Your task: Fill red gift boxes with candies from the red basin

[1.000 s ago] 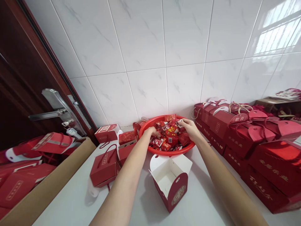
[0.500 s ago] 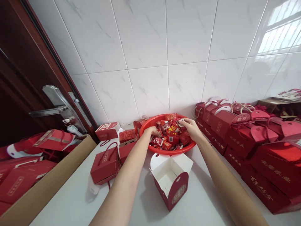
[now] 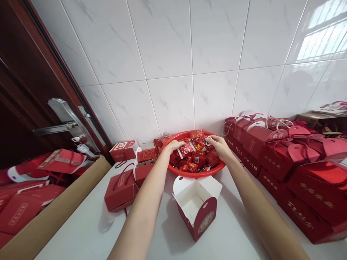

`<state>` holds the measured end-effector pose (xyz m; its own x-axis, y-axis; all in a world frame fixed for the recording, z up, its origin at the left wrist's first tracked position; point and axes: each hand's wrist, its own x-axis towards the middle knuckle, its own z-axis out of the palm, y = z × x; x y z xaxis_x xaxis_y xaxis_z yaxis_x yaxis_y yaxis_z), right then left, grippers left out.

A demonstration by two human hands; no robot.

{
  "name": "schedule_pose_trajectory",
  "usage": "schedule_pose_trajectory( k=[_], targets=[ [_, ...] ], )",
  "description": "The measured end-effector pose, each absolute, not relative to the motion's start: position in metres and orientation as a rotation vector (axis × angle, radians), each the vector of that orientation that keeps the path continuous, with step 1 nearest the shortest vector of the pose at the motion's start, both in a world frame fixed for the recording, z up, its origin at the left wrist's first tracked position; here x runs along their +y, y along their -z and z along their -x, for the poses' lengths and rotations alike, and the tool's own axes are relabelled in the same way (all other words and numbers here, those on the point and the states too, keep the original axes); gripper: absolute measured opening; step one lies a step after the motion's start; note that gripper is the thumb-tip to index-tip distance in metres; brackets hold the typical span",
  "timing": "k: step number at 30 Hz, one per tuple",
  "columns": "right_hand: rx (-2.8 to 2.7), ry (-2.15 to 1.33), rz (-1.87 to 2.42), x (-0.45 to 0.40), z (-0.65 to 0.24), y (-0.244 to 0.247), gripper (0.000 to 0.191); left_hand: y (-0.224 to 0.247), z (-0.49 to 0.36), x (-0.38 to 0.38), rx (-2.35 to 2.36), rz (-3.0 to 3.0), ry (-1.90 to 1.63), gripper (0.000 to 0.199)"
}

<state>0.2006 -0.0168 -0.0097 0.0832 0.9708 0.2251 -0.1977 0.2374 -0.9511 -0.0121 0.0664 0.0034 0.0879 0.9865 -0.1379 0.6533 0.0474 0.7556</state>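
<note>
A red plastic basin [image 3: 223, 167] full of small wrapped candies [image 3: 199, 159] stands against the wall. Over its left side, my left hand [image 3: 175, 145] is closed on a red-and-white candy packet [image 3: 185, 151], which tilts above the others. My right hand [image 3: 218, 145] is at the basin's right side, fingers pinched on a small candy [image 3: 209, 139] with a round white-and-red mark. In front of the basin and between my forearms sits an open red gift box [image 3: 197, 220], its white inside [image 3: 193, 202] bare and its flaps spread.
Red gift boxes with cord handles [image 3: 271, 155] are stacked in rows along the right. Several more red boxes [image 3: 120, 189] stand left of the basin on the white table [image 3: 81, 231]. A cardboard carton [image 3: 65, 202] of red boxes lies at far left, near a door handle [image 3: 54, 128].
My left hand has risen from among the candies and now lifts a red-and-white packet. My right hand stays almost in place with its small candy.
</note>
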Motion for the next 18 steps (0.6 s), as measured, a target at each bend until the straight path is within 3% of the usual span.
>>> schedule_pose_trajectory(
  k=[3, 12, 18],
  targets=[
    [-1.112, -1.078, 0.918, -0.018, -0.200, 0.009, 0.039, -0.004, 0.011, 0.065, 1.521, -1.592, -0.671, 0.017],
    [-1.128, -1.068, 0.932, -0.019, -0.200, 0.006, 0.038, 0.003, 0.016, 0.074, 1.340, -1.584, -0.905, 0.039],
    [-1.137, -1.063, 0.951, -0.018, -0.201, 0.007, 0.039, 0.006, 0.018, 0.077, 1.328, -1.589, -0.948, 0.035]
  ],
)
